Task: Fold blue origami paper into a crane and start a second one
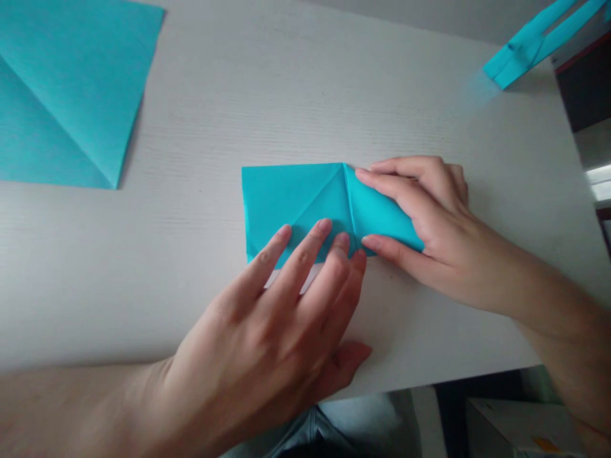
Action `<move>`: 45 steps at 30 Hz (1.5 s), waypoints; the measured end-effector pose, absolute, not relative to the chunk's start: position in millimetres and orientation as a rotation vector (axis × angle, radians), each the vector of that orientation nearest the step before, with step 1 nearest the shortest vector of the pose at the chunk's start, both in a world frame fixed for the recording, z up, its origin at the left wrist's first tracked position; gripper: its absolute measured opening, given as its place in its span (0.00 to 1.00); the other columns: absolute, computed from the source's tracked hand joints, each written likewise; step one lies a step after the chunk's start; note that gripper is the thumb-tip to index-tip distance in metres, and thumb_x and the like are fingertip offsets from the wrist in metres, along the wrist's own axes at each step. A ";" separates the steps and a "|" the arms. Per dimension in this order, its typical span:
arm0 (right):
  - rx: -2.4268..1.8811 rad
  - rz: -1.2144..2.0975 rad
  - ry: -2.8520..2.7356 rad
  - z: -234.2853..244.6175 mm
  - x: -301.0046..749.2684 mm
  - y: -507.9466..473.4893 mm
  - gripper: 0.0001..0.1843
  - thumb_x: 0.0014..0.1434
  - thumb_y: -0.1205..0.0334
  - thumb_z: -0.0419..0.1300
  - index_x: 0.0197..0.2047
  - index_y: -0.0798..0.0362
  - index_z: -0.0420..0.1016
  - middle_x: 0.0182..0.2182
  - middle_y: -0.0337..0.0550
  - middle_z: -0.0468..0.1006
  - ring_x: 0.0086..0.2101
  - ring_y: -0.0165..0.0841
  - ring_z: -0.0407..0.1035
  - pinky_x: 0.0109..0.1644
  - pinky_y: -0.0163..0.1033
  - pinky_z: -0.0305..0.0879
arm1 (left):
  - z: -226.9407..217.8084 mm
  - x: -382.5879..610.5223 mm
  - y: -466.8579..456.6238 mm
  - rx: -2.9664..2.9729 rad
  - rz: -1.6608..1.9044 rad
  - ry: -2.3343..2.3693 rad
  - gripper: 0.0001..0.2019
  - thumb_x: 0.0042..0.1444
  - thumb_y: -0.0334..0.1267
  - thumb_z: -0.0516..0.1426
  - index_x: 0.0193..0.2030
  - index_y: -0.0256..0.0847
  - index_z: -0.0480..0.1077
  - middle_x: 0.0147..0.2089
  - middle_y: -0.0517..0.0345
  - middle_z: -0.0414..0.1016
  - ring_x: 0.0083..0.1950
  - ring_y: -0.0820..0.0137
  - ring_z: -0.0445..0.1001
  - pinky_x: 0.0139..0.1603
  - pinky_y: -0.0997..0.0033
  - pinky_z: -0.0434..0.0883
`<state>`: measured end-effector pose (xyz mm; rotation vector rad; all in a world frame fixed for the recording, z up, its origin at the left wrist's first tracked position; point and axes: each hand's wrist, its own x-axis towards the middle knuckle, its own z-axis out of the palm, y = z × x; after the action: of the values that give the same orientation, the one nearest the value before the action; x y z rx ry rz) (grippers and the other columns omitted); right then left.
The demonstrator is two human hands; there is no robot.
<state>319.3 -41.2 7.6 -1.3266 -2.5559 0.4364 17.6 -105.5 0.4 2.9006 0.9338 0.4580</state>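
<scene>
A folded sheet of turquoise paper (291, 191) lies on the table in front of me, with a diagonal crease and an upright crease near its middle. My left hand (286, 318) rests its spread fingertips on the lower edge of the paper, thumb apart below. On the right, my right hand (424, 210) has the paper's right end between its thumb and fingers; the tip of that end is hidden under the palm.
A larger creased turquoise sheet (81, 95) lies at the upper left of the pale table (191, 254). A folded turquoise paper piece (520, 54) stands near the far right corner. Below the table's front edge is a grey box (515, 420).
</scene>
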 end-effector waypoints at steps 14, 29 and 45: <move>-1.238 0.379 -2.530 -1.6 320.0 -45.4 0.40 0.85 0.52 0.67 0.93 0.28 0.65 0.81 0.52 0.75 0.79 0.63 0.72 0.84 0.77 0.73 | -3.3 23.9 -102.1 2.954 0.540 0.993 0.30 0.88 0.51 0.56 0.79 0.29 0.81 0.79 0.42 0.87 0.79 0.45 0.87 0.73 0.44 0.91; -1.230 0.431 -2.661 12.8 314.6 -34.5 0.38 0.86 0.51 0.65 0.93 0.42 0.69 0.87 0.49 0.76 0.79 0.64 0.72 0.84 0.78 0.72 | -4.9 24.7 -106.5 3.005 0.521 1.061 0.30 0.91 0.54 0.52 0.80 0.35 0.82 0.80 0.50 0.87 0.80 0.48 0.86 0.78 0.44 0.82; -1.175 0.418 -2.693 8.9 320.0 -33.9 0.37 0.88 0.50 0.63 0.93 0.46 0.67 0.88 0.50 0.74 0.79 0.61 0.71 0.83 0.75 0.72 | -2.9 27.3 -105.4 3.020 0.518 1.048 0.30 0.90 0.54 0.54 0.79 0.36 0.84 0.80 0.48 0.87 0.79 0.47 0.88 0.71 0.44 0.91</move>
<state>320.0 -33.9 8.9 -1.1752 -2.6934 0.4179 27.3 -105.4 -2.9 3.0203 1.0480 0.5182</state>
